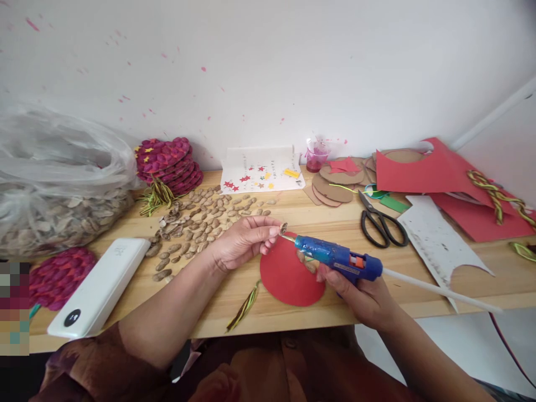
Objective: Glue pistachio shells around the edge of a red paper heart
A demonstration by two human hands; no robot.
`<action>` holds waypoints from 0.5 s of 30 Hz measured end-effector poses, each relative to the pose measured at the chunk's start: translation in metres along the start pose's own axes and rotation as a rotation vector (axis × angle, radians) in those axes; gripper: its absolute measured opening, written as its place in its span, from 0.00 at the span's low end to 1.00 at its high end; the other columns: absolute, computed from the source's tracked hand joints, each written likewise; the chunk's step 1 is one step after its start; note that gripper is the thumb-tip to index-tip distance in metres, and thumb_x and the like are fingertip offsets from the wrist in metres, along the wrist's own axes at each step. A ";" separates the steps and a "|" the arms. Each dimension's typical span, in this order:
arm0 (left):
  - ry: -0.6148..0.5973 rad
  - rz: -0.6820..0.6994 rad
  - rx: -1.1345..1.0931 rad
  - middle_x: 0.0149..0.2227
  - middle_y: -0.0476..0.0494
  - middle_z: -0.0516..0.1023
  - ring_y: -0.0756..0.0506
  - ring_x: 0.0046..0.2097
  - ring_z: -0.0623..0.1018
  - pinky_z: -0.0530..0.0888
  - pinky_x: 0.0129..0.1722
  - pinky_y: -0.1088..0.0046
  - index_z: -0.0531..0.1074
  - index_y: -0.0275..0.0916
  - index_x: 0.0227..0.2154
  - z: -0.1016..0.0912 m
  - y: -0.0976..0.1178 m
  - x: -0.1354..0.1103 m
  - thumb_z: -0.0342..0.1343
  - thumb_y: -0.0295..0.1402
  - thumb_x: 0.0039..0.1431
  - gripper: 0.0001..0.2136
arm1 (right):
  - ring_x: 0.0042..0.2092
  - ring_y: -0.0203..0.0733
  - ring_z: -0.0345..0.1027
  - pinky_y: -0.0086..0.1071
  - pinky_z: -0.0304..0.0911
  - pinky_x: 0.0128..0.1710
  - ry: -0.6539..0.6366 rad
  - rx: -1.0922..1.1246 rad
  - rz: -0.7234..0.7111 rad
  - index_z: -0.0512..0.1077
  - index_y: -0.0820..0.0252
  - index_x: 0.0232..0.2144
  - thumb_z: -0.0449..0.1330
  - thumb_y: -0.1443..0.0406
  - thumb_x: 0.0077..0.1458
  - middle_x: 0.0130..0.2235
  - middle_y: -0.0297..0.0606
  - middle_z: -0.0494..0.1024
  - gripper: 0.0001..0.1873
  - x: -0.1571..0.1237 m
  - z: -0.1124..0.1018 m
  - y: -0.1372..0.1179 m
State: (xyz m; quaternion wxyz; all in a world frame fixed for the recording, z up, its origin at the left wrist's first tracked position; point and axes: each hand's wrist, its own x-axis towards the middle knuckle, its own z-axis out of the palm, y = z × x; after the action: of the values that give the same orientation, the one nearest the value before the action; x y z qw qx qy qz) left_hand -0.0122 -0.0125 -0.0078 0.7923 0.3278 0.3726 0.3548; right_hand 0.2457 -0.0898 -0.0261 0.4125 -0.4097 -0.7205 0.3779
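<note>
My left hand (245, 241) pinches a small peanut shell (283, 228) between thumb and fingertips. Wrapped around the handle of a blue hot glue gun (335, 255) is my right hand (363, 296). The gun's nozzle points left and reaches the shell, and a long white glue stick (439, 290) juts from its back. Below them lies a red paper disc (288, 279) with a peanut shell on it, partly hidden by the gun. A green and dark tassel (245, 307) hangs off the disc's left edge. Loose peanut shells (201, 226) spread over the table left of the disc.
At left are a plastic bag of shells (62, 218), a white power bank (100, 285) and purple shell-covered discs (171, 164). Black-handled scissors (383, 226), cardboard discs (333, 187) and red paper (431, 173) lie right. Behind is a paper with stars (259, 156).
</note>
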 end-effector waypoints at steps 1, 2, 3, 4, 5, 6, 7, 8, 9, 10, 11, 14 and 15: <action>0.000 0.001 0.000 0.22 0.50 0.75 0.56 0.22 0.71 0.68 0.22 0.84 0.80 0.32 0.34 0.000 0.000 0.000 0.78 0.33 0.38 0.19 | 0.35 0.45 0.75 0.36 0.69 0.35 -0.002 -0.002 0.002 0.76 0.54 0.35 0.60 0.61 0.65 0.32 0.37 0.79 0.07 0.000 0.000 0.000; 0.001 -0.001 0.000 0.22 0.51 0.75 0.56 0.22 0.71 0.68 0.22 0.84 0.80 0.32 0.33 0.000 0.000 0.000 0.79 0.33 0.38 0.19 | 0.35 0.45 0.74 0.36 0.69 0.35 -0.003 -0.005 0.003 0.76 0.53 0.35 0.60 0.61 0.65 0.32 0.37 0.79 0.07 0.000 0.000 0.000; 0.002 -0.002 -0.002 0.21 0.51 0.75 0.56 0.22 0.71 0.68 0.22 0.84 0.80 0.32 0.33 0.000 0.000 -0.001 0.79 0.33 0.38 0.19 | 0.35 0.45 0.74 0.36 0.69 0.35 -0.008 -0.008 0.004 0.76 0.53 0.35 0.60 0.61 0.65 0.32 0.36 0.78 0.07 0.000 0.000 0.000; 0.004 -0.002 -0.006 0.21 0.51 0.75 0.56 0.22 0.71 0.68 0.22 0.84 0.80 0.32 0.33 0.001 0.001 -0.001 0.79 0.33 0.37 0.19 | 0.35 0.45 0.74 0.36 0.69 0.36 -0.010 -0.010 0.008 0.76 0.53 0.35 0.60 0.61 0.65 0.32 0.36 0.78 0.07 -0.001 0.000 0.000; 0.005 -0.001 -0.010 0.21 0.51 0.75 0.56 0.22 0.71 0.68 0.22 0.84 0.80 0.32 0.33 0.001 0.001 -0.001 0.79 0.33 0.37 0.19 | 0.35 0.45 0.74 0.36 0.69 0.36 -0.013 -0.010 0.013 0.76 0.53 0.35 0.60 0.61 0.65 0.32 0.36 0.78 0.06 -0.001 0.000 0.000; 0.006 0.001 -0.013 0.21 0.50 0.75 0.56 0.22 0.71 0.68 0.22 0.84 0.80 0.32 0.33 0.001 0.001 -0.001 0.79 0.33 0.37 0.19 | 0.35 0.45 0.74 0.35 0.69 0.36 -0.014 -0.007 0.017 0.76 0.53 0.35 0.60 0.61 0.65 0.32 0.36 0.78 0.06 -0.002 0.000 0.000; 0.005 0.004 -0.016 0.21 0.50 0.75 0.56 0.22 0.72 0.68 0.22 0.84 0.80 0.32 0.33 0.001 0.001 -0.001 0.79 0.33 0.37 0.19 | 0.35 0.45 0.74 0.35 0.69 0.36 -0.013 -0.004 0.023 0.76 0.53 0.35 0.60 0.61 0.65 0.32 0.36 0.78 0.06 -0.002 0.000 0.000; 0.003 0.005 -0.017 0.21 0.50 0.75 0.56 0.22 0.72 0.69 0.22 0.84 0.80 0.32 0.33 0.001 0.001 -0.001 0.79 0.33 0.37 0.19 | 0.35 0.44 0.74 0.35 0.69 0.36 -0.012 -0.001 0.027 0.76 0.53 0.35 0.60 0.61 0.65 0.32 0.36 0.78 0.06 -0.002 -0.001 -0.001; 0.001 0.007 -0.018 0.21 0.50 0.75 0.56 0.22 0.72 0.69 0.22 0.84 0.80 0.32 0.33 0.001 0.001 -0.001 0.79 0.33 0.37 0.19 | 0.35 0.44 0.74 0.35 0.69 0.36 -0.013 0.001 0.028 0.76 0.53 0.35 0.60 0.61 0.65 0.32 0.35 0.78 0.06 -0.002 -0.001 -0.001; -0.001 0.007 -0.019 0.21 0.50 0.75 0.56 0.22 0.72 0.69 0.22 0.84 0.80 0.32 0.33 0.001 0.001 -0.001 0.79 0.33 0.37 0.19 | 0.35 0.44 0.74 0.35 0.69 0.36 -0.012 0.003 0.026 0.76 0.53 0.35 0.60 0.61 0.65 0.32 0.35 0.78 0.06 -0.002 -0.001 -0.002; -0.003 0.007 -0.020 0.21 0.50 0.75 0.56 0.22 0.72 0.69 0.22 0.84 0.80 0.32 0.33 0.001 0.002 -0.001 0.79 0.32 0.37 0.19 | 0.36 0.44 0.74 0.35 0.70 0.37 -0.011 0.006 0.025 0.76 0.53 0.35 0.60 0.61 0.65 0.32 0.35 0.78 0.06 -0.002 -0.001 -0.002; -0.003 0.004 -0.026 0.21 0.51 0.75 0.56 0.22 0.72 0.69 0.22 0.84 0.80 0.32 0.33 0.002 0.002 -0.002 0.79 0.32 0.37 0.19 | 0.36 0.44 0.75 0.35 0.70 0.38 -0.004 0.020 0.019 0.77 0.52 0.36 0.60 0.62 0.65 0.33 0.35 0.79 0.06 -0.001 -0.001 -0.004; -0.001 0.004 -0.027 0.21 0.51 0.75 0.56 0.21 0.72 0.69 0.22 0.84 0.80 0.32 0.32 0.002 0.002 -0.002 0.79 0.32 0.36 0.19 | 0.36 0.44 0.75 0.35 0.71 0.38 -0.002 0.025 0.016 0.77 0.52 0.37 0.60 0.63 0.65 0.34 0.35 0.80 0.06 0.000 0.000 -0.004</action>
State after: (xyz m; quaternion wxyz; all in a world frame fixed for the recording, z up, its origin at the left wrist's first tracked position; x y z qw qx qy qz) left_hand -0.0123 -0.0137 -0.0043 0.7963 0.3179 0.3667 0.3611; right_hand 0.2451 -0.0917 -0.0223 0.4140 -0.4098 -0.7129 0.3904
